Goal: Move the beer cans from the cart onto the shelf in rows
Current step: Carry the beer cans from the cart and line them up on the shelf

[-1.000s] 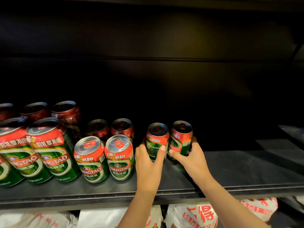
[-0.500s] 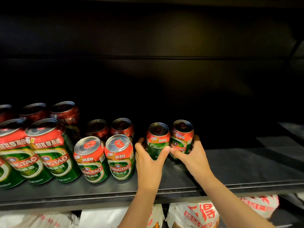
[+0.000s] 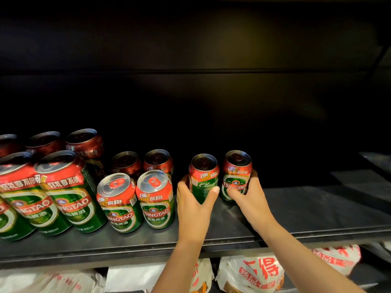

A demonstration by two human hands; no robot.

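Observation:
Two small green-and-red beer cans stand upright, deep on the dark shelf (image 3: 306, 212). My left hand (image 3: 193, 205) grips the left can (image 3: 204, 176), thumb across its front. My right hand (image 3: 250, 195) grips the right can (image 3: 237, 175), fingers round its right side. To their left stand small cans of the same kind in rows, two at the front (image 3: 119, 203) (image 3: 155, 197) and two behind (image 3: 125, 163) (image 3: 158, 160). Several taller cans (image 3: 67, 191) fill the far left. The cart is out of view.
The shelf runs on to the right of the held cans, with a dark back wall behind. Below the shelf's front edge lie white bags with red print (image 3: 251, 273). A dark shelf part (image 3: 376, 159) shows at the far right.
Both hands have pushed their cans a little deeper onto the shelf. The right can has moved apart from the left can, opening a gap between them.

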